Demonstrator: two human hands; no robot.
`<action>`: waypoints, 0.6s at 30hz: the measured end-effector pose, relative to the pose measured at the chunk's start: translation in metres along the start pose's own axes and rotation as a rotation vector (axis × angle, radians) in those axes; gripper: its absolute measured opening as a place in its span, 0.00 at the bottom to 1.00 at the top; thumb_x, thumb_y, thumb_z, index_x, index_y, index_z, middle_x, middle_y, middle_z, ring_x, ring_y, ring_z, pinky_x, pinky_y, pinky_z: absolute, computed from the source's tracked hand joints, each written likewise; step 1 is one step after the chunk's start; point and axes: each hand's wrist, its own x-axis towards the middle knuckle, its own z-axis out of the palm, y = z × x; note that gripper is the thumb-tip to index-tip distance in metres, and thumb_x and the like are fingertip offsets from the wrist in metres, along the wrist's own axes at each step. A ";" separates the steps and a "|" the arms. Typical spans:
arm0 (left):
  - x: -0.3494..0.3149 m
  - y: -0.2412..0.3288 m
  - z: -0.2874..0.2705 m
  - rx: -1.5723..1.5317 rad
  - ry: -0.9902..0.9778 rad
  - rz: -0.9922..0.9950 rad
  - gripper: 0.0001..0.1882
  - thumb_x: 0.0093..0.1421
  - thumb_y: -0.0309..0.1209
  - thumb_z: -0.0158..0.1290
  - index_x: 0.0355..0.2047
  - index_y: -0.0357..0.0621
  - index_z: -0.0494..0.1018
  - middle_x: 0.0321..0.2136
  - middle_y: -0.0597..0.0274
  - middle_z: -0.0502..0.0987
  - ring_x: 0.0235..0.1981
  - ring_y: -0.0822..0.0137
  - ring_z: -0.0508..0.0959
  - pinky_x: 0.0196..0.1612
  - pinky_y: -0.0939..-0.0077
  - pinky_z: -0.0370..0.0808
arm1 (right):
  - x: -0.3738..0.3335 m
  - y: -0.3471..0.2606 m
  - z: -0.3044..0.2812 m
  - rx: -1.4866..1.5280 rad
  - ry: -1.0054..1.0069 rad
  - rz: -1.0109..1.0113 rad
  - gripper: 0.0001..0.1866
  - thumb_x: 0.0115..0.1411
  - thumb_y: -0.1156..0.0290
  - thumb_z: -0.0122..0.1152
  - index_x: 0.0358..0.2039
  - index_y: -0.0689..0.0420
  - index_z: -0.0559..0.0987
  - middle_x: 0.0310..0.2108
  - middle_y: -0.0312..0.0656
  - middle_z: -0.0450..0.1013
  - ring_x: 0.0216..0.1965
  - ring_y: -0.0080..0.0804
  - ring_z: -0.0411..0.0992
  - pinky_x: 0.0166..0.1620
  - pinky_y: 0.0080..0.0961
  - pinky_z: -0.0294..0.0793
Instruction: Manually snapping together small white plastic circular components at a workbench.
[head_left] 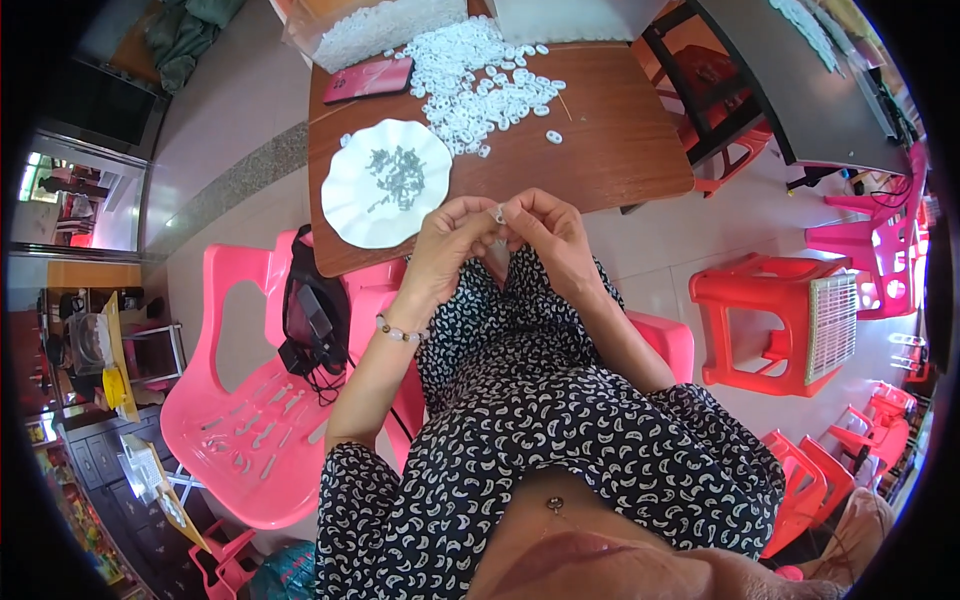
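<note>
fingers [468, 212] pinch wht pc [500, 215] nr plate [343, 205] w/ grey bits [395, 178].

My left forearm [368, 375] and right forearm [628, 345] angle inward and converge at the near edge of the bench [610, 150]. Both are bare. The left wrist [424, 298] and right wrist [591, 289] follow the line of their forearms. At that edge, my left hand [455, 240] and right hand [555, 243] face each other, thumb sides uppermost. Fingers [470, 207] of each hand curl inward; thumbs and index fingers close in a fine pinch, tips nearly meeting.
</note>
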 end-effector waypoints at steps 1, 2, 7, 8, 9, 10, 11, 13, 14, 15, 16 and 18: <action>-0.001 0.001 0.000 0.000 -0.002 -0.024 0.09 0.59 0.30 0.56 0.38 0.39 0.75 0.26 0.66 0.80 0.24 0.82 0.73 0.27 0.90 0.67 | 0.001 0.002 -0.002 -0.036 0.012 0.022 0.12 0.64 0.64 0.56 0.34 0.61 0.77 0.26 0.32 0.73 0.28 0.15 0.68 0.34 0.14 0.68; -0.002 0.002 0.000 0.018 -0.004 -0.032 0.09 0.59 0.29 0.56 0.38 0.39 0.75 0.26 0.66 0.80 0.24 0.82 0.74 0.27 0.90 0.68 | 0.000 0.003 -0.002 -0.040 0.013 0.017 0.11 0.64 0.65 0.56 0.34 0.61 0.77 0.26 0.32 0.73 0.28 0.15 0.68 0.34 0.14 0.68; -0.002 0.003 -0.006 0.037 -0.030 -0.061 0.11 0.61 0.32 0.56 0.39 0.37 0.78 0.27 0.66 0.81 0.24 0.83 0.73 0.28 0.91 0.70 | 0.005 0.004 -0.001 -0.011 0.008 -0.006 0.11 0.61 0.64 0.59 0.31 0.60 0.77 0.25 0.31 0.74 0.25 0.13 0.67 0.30 0.11 0.67; -0.003 0.002 -0.007 0.027 -0.022 -0.068 0.11 0.61 0.32 0.56 0.39 0.37 0.78 0.28 0.65 0.81 0.24 0.83 0.73 0.28 0.91 0.70 | 0.005 0.005 -0.002 -0.011 0.017 0.008 0.11 0.61 0.64 0.59 0.31 0.60 0.77 0.25 0.31 0.74 0.25 0.13 0.67 0.30 0.11 0.67; -0.004 0.002 -0.007 0.017 -0.014 -0.074 0.11 0.62 0.33 0.56 0.39 0.38 0.79 0.29 0.65 0.82 0.24 0.84 0.73 0.28 0.91 0.70 | 0.004 0.004 -0.003 -0.026 0.010 0.015 0.12 0.61 0.63 0.59 0.31 0.60 0.77 0.25 0.31 0.74 0.25 0.13 0.67 0.30 0.12 0.67; -0.004 0.001 -0.009 0.026 -0.024 -0.070 0.12 0.62 0.34 0.56 0.40 0.38 0.79 0.30 0.64 0.82 0.24 0.84 0.73 0.29 0.92 0.70 | 0.005 0.004 -0.003 -0.040 0.003 0.020 0.12 0.61 0.63 0.60 0.30 0.60 0.77 0.25 0.31 0.74 0.25 0.13 0.67 0.30 0.12 0.67; -0.004 0.001 -0.008 0.027 -0.021 -0.070 0.12 0.62 0.34 0.56 0.40 0.38 0.79 0.29 0.64 0.82 0.24 0.84 0.73 0.29 0.92 0.70 | 0.005 0.005 -0.002 -0.032 0.006 0.017 0.12 0.61 0.63 0.60 0.30 0.60 0.78 0.25 0.31 0.74 0.25 0.13 0.67 0.30 0.12 0.67; -0.003 -0.001 -0.009 0.029 -0.012 -0.067 0.13 0.62 0.35 0.57 0.39 0.38 0.79 0.29 0.63 0.82 0.24 0.84 0.74 0.29 0.92 0.70 | 0.006 0.006 -0.004 -0.029 0.010 0.028 0.12 0.61 0.63 0.60 0.30 0.60 0.78 0.24 0.31 0.74 0.25 0.13 0.67 0.29 0.11 0.67; -0.003 -0.001 -0.009 0.012 -0.012 -0.067 0.13 0.62 0.35 0.57 0.39 0.38 0.79 0.30 0.63 0.82 0.24 0.84 0.74 0.29 0.92 0.71 | 0.006 0.008 -0.005 -0.026 0.007 0.027 0.12 0.61 0.63 0.60 0.30 0.60 0.78 0.24 0.31 0.74 0.24 0.13 0.67 0.28 0.11 0.67; -0.004 0.000 -0.009 -0.004 -0.011 -0.067 0.13 0.61 0.36 0.57 0.39 0.38 0.79 0.30 0.62 0.82 0.24 0.83 0.74 0.29 0.92 0.71 | 0.005 0.010 -0.005 0.001 0.013 0.002 0.12 0.60 0.63 0.61 0.29 0.60 0.78 0.23 0.31 0.74 0.23 0.13 0.67 0.26 0.10 0.65; -0.005 0.002 -0.007 -0.044 0.001 -0.084 0.12 0.61 0.35 0.57 0.39 0.38 0.79 0.30 0.62 0.82 0.24 0.82 0.75 0.28 0.91 0.71 | 0.004 0.010 -0.006 0.004 0.017 0.011 0.12 0.60 0.63 0.61 0.29 0.60 0.78 0.23 0.31 0.74 0.23 0.13 0.67 0.26 0.10 0.65; -0.006 0.002 -0.008 -0.109 0.050 -0.129 0.11 0.60 0.34 0.58 0.37 0.39 0.79 0.29 0.63 0.81 0.25 0.81 0.75 0.27 0.90 0.72 | 0.002 0.009 -0.007 -0.035 0.030 0.025 0.10 0.61 0.65 0.58 0.29 0.58 0.76 0.22 0.30 0.71 0.24 0.14 0.65 0.30 0.13 0.64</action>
